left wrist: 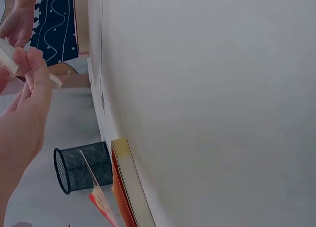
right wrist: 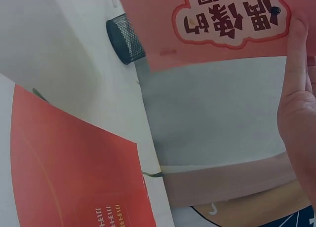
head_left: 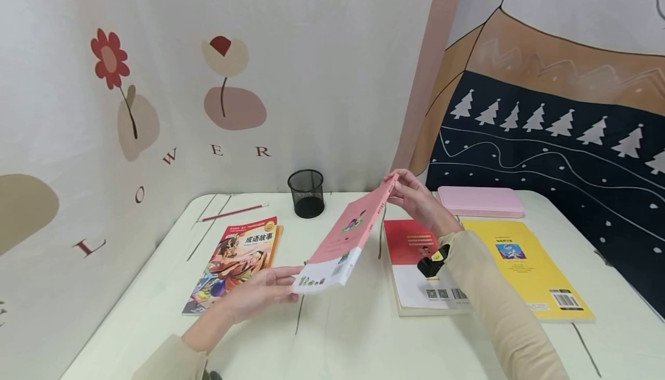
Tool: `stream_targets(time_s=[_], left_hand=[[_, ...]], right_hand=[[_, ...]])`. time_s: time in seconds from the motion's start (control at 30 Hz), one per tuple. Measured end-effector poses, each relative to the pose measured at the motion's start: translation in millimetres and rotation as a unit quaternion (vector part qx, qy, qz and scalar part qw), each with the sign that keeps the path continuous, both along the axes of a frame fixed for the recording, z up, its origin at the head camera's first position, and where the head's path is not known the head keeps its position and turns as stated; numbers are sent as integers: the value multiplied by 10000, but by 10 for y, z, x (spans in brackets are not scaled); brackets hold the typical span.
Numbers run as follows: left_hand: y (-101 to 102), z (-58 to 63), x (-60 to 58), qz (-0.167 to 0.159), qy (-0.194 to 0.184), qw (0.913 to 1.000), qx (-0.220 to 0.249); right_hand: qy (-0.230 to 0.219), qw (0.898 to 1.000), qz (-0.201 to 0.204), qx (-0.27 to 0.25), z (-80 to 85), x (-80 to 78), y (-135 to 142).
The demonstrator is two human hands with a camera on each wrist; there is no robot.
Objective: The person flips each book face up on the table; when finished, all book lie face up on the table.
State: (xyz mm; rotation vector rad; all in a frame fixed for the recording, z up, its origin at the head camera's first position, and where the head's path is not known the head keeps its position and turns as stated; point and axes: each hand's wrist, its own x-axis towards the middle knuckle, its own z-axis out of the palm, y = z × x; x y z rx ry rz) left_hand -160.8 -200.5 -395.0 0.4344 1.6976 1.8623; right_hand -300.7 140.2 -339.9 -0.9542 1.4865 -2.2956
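A pink and white book (head_left: 343, 233) is held tilted above the middle of the table, its right end raised. My left hand (head_left: 254, 294) pinches its lower left corner between thumb and fingers; the left wrist view shows the page edge (left wrist: 11, 59) between those fingers. At the raised upper corner, my right hand (head_left: 419, 204) grips the spine end. The right wrist view shows the book's other cover (right wrist: 224, 17), pink with a large title in a cloud-shaped frame, and the thumb lying along it. Below the right forearm lies a red and white book (head_left: 415, 282), partly hidden by it.
An illustrated book (head_left: 234, 264) lies at the left on top of an orange-edged one. Behind it rests a red pencil (head_left: 234, 212). A black mesh pen cup (head_left: 306, 195) stands at the back. On the right are a yellow book (head_left: 530, 270) and a pink case (head_left: 480, 201).
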Motion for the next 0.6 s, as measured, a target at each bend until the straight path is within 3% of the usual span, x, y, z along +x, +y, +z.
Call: stream_targets(time_s=[0.13,0.3,0.6], left_hand=[[29,19,37,412,201,9971,-607],[38,42,67,919,467,9873,-1212],[59,90,91,1220,298,9902,-611]], right_hand=[[-75,9999,-138,5,12,-4,-7],[-212,9989,-402,62,27,-5,-27],[-277,9963,-804,119,40,-9,-88]])
